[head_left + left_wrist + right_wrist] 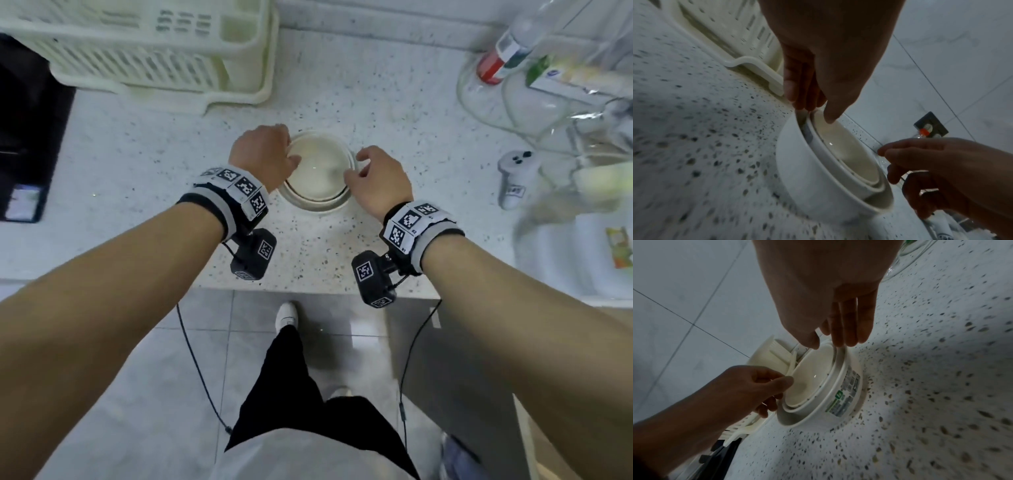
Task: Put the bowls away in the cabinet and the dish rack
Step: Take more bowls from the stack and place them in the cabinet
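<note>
A: Head view first: where are the bowls?

B: A nested stack of white bowls (317,171) stands on the speckled counter (137,192), near its front edge. The cream dish rack (144,51) sits behind and to the left, apart from the stack.

A: And the left hand?

B: The left hand (262,156) is at the stack's left rim. From the left wrist view its thumb (830,113) dips inside the innermost bowl while the fingers (791,87) drop outside the rim, so it pinches the rim of that stack.

A: The right?

B: The right hand (378,180) is at the right rim. The right wrist view shows its thumb (809,339) at the inner edge and the fingers (851,324) reaching down the outside. They look fairly straight; I cannot tell whether they have actually closed on the rim.

A: Anything on the bowls?

B: The outer bowl carries a printed label (844,395) on its side.

A: What else is about?

B: Clear bags and bottles (548,68) crowd the right of the counter, and a white controller (513,178) lies near them
</note>
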`<state>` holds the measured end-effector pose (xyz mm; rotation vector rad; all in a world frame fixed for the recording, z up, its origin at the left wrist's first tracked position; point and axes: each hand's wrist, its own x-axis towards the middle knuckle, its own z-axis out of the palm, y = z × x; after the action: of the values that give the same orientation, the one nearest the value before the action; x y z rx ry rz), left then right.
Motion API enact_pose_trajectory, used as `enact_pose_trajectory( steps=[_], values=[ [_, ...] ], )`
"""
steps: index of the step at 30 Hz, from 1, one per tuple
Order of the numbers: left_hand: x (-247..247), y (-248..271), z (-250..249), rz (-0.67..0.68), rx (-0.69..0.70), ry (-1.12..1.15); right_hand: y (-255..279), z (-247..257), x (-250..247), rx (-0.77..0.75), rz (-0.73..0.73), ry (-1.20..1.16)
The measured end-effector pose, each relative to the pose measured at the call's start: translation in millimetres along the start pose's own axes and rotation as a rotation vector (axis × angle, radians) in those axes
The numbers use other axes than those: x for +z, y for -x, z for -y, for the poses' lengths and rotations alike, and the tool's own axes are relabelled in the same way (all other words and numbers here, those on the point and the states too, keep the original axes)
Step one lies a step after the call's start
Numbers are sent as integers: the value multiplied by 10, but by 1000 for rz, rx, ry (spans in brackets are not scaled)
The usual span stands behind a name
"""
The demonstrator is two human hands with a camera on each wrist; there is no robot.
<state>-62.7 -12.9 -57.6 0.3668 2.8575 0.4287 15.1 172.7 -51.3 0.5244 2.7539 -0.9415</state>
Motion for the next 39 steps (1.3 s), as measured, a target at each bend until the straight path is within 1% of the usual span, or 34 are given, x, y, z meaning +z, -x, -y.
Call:
enact_pose_trajectory(
  steps=[4, 7, 9, 13, 16, 19, 21, 22, 23, 25, 27, 29, 32, 34, 36, 39],
  values=[
    [-11, -271, -46, 89, 61, -164, -189, 55, 82, 38, 28, 103],
    [34, -344, -84, 113, 137, -271, -235, 87, 86, 44, 26, 144],
    [44, -356, -95, 130, 165, -292, -241, 93, 84, 53, 21, 154],
    [-36, -342, -137, 175, 172, -335, -241, 70, 43, 64, 34, 70],
    [-127, -267, -173, 236, 146, -355, -164, 62, -10, 63, 92, 5],
    [-263, -208, -208, 269, 115, -312, -63, 70, -77, 65, 125, -120],
    [-354, -162, -193, 277, 64, -223, -5, 88, -147, 61, 107, -218],
    [-400, -131, -178, 283, 26, -138, 35, 105, -194, 56, 101, -273],
    [-448, -102, -161, 290, -16, -15, 76, 127, -250, 45, 100, -332],
    [-563, -28, -150, 316, -110, 309, 179, 202, -385, 13, 120, -444],
    [-704, 55, -184, 376, -169, 529, 289, 291, -521, -16, 149, -552],
    [-822, 143, -250, 446, -189, 643, 404, 374, -634, -38, 157, -655],
    [-901, 274, -340, 530, -189, 797, 557, 452, -696, -39, 131, -748],
    [-893, 351, -418, 583, -180, 885, 605, 473, -692, -3, 80, -813],
    [-839, 411, -512, 617, -170, 935, 619, 463, -683, 111, 39, -925],
    [-675, 458, -663, 612, -183, 976, 676, 370, -705, 274, 34, -1073]
  ],
)
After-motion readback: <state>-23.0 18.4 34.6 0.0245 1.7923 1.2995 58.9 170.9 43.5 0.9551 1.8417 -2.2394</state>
